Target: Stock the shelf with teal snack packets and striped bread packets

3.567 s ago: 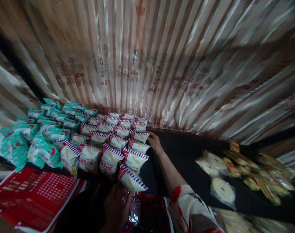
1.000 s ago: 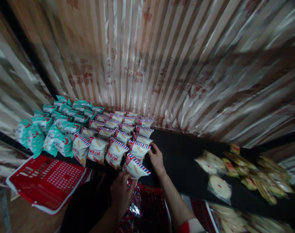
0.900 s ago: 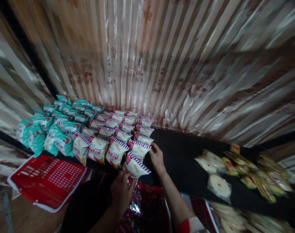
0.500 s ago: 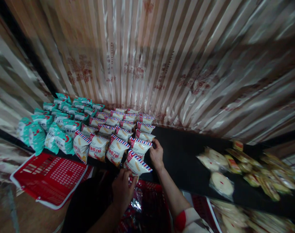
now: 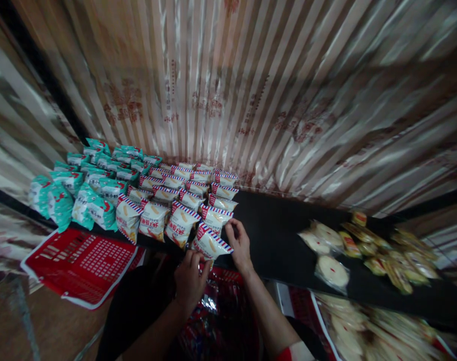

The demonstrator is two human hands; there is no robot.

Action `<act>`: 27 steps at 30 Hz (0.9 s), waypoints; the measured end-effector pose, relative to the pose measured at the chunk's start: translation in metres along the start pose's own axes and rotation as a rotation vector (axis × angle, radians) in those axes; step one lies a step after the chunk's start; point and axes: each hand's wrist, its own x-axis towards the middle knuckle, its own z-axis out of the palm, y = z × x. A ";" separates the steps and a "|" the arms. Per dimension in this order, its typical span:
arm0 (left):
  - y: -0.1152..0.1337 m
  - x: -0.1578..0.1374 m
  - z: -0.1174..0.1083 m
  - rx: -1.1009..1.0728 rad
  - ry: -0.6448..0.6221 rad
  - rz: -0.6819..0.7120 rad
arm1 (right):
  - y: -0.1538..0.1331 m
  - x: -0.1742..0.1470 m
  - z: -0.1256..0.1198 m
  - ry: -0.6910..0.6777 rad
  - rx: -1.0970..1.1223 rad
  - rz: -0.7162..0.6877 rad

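Rows of white snack bags [image 5: 182,224] with red-and-blue striped top edges stand on a black shelf [image 5: 273,235]. At the front right of these rows, one white snack bag [image 5: 210,244] leans back at the shelf's edge. My left hand [image 5: 191,277] pinches its lower edge between thumb and fingers. Beside the bag's upper right corner is my right hand [image 5: 239,244], thumb and forefinger apart, holding nothing that I can see. Just behind stands another white bag [image 5: 216,216], close to my right fingertips.
Teal snack bags [image 5: 95,203] fill the shelf's left end. Round white packets [image 5: 332,272] and yellow packets [image 5: 396,265] lie to the right. Below are a red basket [image 5: 89,265], a dark-red container with shiny packets [image 5: 220,306] and more pale packets [image 5: 348,326]. Striped sheeting [image 5: 213,85] hangs behind.
My right hand has drawn back slightly from the bag behind, toward the front bag's corner. My left hand stays at the front bag's lower edge. The view has shifted a little.
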 end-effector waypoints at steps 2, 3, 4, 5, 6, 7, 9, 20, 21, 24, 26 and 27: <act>0.000 0.000 -0.001 0.008 -0.020 -0.008 | 0.001 -0.004 0.003 -0.058 0.026 0.036; 0.000 -0.001 -0.002 0.012 -0.032 -0.011 | 0.001 -0.004 0.004 -0.067 0.032 0.049; -0.001 -0.001 -0.002 0.014 -0.043 -0.014 | 0.000 -0.004 0.005 -0.071 0.035 0.057; -0.001 -0.001 -0.003 0.013 -0.052 -0.016 | -0.001 -0.003 0.006 -0.071 0.040 0.060; -0.001 0.000 -0.004 0.013 -0.058 -0.017 | -0.003 -0.002 0.006 -0.065 0.049 0.058; -0.001 0.000 -0.004 0.013 -0.060 -0.016 | -0.005 -0.001 0.007 -0.056 0.061 0.055; 0.000 0.001 -0.005 0.016 -0.057 -0.012 | -0.009 0.002 0.007 -0.041 0.075 0.043; -0.001 0.007 0.000 -0.016 -0.043 -0.015 | 0.003 0.001 0.007 -0.039 0.090 0.084; -0.001 0.008 0.000 -0.021 -0.032 -0.014 | 0.004 -0.001 0.006 -0.029 0.081 0.072; -0.001 0.012 -0.001 -0.034 -0.009 -0.007 | 0.005 -0.011 0.000 0.040 0.070 0.033; 0.000 0.013 0.000 -0.034 0.004 0.001 | 0.006 -0.022 -0.004 0.076 0.049 0.021; 0.000 0.013 0.001 -0.028 0.011 0.004 | 0.007 -0.028 -0.005 0.072 0.033 0.019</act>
